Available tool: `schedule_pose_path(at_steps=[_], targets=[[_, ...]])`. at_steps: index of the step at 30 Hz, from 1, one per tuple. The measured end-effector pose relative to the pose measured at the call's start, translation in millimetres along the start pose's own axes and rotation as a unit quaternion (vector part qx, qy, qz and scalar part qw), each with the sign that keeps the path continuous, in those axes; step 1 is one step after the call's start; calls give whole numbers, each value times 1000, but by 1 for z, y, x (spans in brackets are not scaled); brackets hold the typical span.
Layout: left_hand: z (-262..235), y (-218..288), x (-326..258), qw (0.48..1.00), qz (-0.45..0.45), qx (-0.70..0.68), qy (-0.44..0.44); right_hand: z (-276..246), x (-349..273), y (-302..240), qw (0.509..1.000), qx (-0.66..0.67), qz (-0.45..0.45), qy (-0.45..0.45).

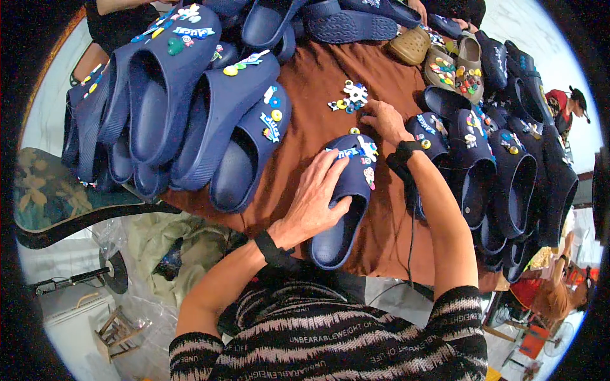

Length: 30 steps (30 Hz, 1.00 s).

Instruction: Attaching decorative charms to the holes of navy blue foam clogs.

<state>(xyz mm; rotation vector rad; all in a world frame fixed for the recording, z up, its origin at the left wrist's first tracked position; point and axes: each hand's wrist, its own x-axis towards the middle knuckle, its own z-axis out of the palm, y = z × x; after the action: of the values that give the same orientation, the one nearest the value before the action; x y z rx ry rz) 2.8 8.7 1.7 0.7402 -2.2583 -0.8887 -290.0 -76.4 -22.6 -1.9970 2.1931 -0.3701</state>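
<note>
A navy clog [353, 185] lies on the brown cloth in front of me, its heel toward me and colourful charms on its upper. My left hand [311, 202] holds it, fingers laid across the upper and thumb at the edge of the foot opening. Beyond its toe, my right hand [385, 119] has its fingers bent and drawn together beside a small pile of charms [354, 95], white, yellow and blue. A tiny dark piece shows at those fingertips, too small to name. One yellow charm [354, 131] sits at the clog's toe.
Decorated navy clogs [166, 95] are heaped on the left, with more navy clogs [473, 155] on the right. Tan clogs [469, 60] stand at the far right. Brown cloth [311, 82] covers the table. A dark cord [412, 235] hangs by my right wrist. Other people are nearby.
</note>
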Motion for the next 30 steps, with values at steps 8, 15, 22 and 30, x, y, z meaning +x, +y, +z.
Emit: schedule_pose_path(at_steps=[8,15,22,30], targets=[[-7,1,14,995,24,50,-87,-13,-13,2,997,70,26,-22],[-12,-10,37,1000,-23,-13,8,-53,-51,-46,904,414,42,-96],[0,-14,50,992,-16,121,-38,-44,-60,-54,901,419,38,-109],[-1,-20,48,995,-9,96,-38,-46,-58,-57,903,409,25,-130]])
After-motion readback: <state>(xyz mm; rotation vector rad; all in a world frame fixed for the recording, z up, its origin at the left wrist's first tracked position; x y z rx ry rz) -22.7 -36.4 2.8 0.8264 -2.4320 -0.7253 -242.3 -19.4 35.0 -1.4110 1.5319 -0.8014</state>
